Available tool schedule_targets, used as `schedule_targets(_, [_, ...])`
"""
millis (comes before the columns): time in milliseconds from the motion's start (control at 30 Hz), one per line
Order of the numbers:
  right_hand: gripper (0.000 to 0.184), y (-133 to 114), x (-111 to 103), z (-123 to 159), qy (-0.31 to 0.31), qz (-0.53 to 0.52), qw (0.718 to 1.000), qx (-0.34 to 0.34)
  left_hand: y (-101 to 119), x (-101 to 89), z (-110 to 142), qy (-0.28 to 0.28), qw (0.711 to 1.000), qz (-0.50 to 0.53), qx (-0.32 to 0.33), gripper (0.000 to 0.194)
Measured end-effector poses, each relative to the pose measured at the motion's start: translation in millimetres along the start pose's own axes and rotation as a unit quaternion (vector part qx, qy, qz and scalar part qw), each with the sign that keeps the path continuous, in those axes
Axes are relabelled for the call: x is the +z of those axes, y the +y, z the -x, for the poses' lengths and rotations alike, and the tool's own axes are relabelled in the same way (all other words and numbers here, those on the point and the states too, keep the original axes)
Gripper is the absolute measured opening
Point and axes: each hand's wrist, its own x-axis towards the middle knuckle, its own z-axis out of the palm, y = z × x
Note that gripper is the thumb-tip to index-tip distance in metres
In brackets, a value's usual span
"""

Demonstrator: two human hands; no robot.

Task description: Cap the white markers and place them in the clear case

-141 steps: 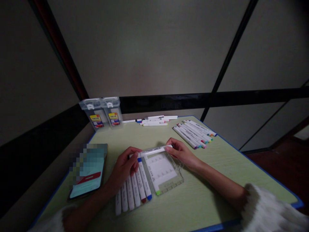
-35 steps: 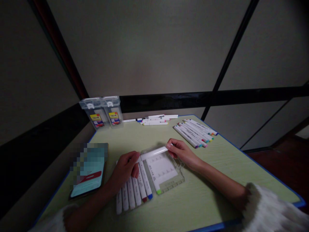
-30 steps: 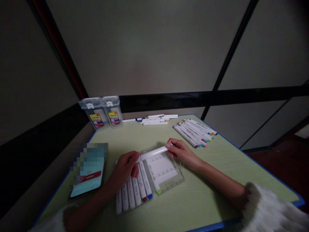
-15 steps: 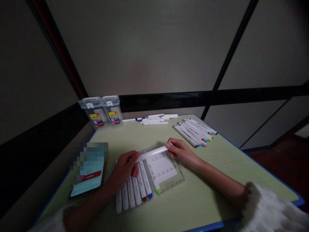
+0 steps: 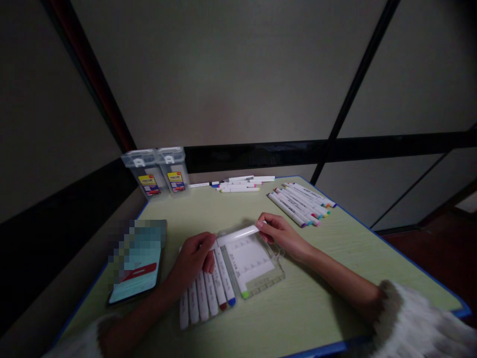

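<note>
A white marker (image 5: pixel 238 235) is held level between my hands, over the far part of a clear plastic case (image 5: pixel 266 284) that lies opened out. My right hand (image 5: pixel 279 233) pinches its right end. My left hand (image 5: pixel 196 256) is closed at its left end, fingers curled. Under and in front of my left hand, several white markers (image 5: pixel 210 293) lie side by side; red and blue tips show on two. Inside the case are a printed white card (image 5: pixel 250 258) and a marker with a green tip (image 5: pixel 244 293). My left hand hides the upper ends of some markers.
Two clear lidded boxes (image 5: pixel 175 174) with labels stand at the back left. Loose markers (image 5: pixel 240 186) lie along the back edge, and a row of markers (image 5: pixel 298 204) at the right. A phone (image 5: pixel 137 273) rests at the left of the green table (image 5: pixel 298 318).
</note>
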Motion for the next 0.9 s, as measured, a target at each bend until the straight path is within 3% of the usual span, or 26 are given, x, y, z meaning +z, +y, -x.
schedule_targets(467, [0.033, -2.0, 1.3, 1.0, 0.003, -0.002, 1.0, 0.008, 1.3, 0.2, 1.3, 0.011, 1.0, -0.002, 0.004, 0.033])
schedule_targets(900, [0.041, 1.7, 0.9, -0.3, 0.035, 0.006, 0.999, 0.001, 4.6, -1.2, 1.0, 0.014, 1.0, 0.02, 0.001, 0.019])
